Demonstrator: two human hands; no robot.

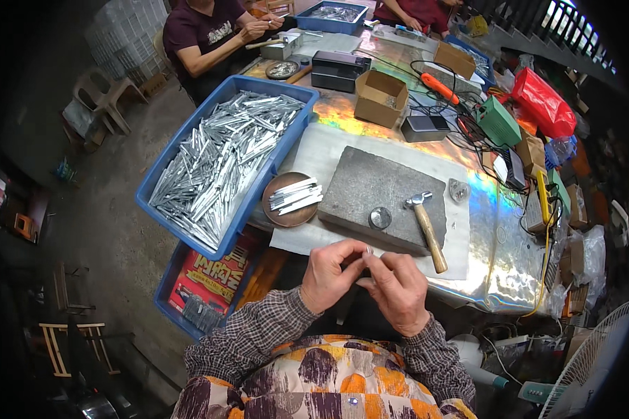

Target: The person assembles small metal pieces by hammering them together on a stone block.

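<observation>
On the bench (495, 246) lies the stone block (370, 187), which I judge heavy and hard. In front of its near edge, my left hand (330, 274) and right hand (400, 288) meet, both pinching with the fingertips. Between these tips is a tiny shiny piece (369, 251); which hand carries it, I cannot tell. It seems light, perhaps slippery, so its edges should be taken gently.

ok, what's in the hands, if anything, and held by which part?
The left hand and right hand meet in a fingertip pinch, apparently on a tiny shiny piece; too small to identify or tell which part is held.
</observation>
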